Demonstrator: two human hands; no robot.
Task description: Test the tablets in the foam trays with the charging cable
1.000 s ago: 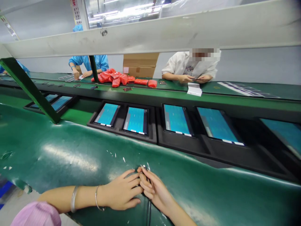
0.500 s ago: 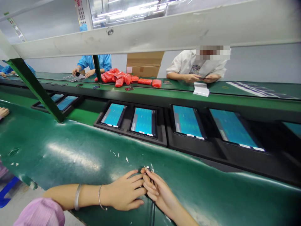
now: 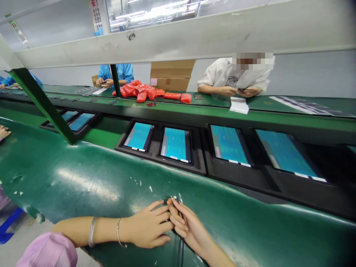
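Note:
My right hand (image 3: 189, 226) is closed around a dark cable (image 3: 181, 250), with a small metal-tipped plug (image 3: 175, 198) showing past the fingertips. Two dark strands of the cable trail down from it toward the near edge. My left hand (image 3: 147, 228), with two bangles at its wrist, lies palm down on the green bench mat (image 3: 91, 174). Its fingers are spread, and their tips meet the curled fingers of my right hand. Nothing shows in the left hand, though its palm is hidden.
Beyond the mat, black trays (image 3: 198, 163) carry tablets (image 3: 175, 144) with lit blue screens along a green conveyor line. A slanted green post (image 3: 44, 105) rises at the left. Across the line are red wrapped packs (image 3: 144, 91), a cardboard box (image 3: 172, 76) and co-workers handling small parts.
The trays of tablets have shifted a little to the right. The blue-sleeved co-worker's hands have come together around a small item. My hands have stayed in place.

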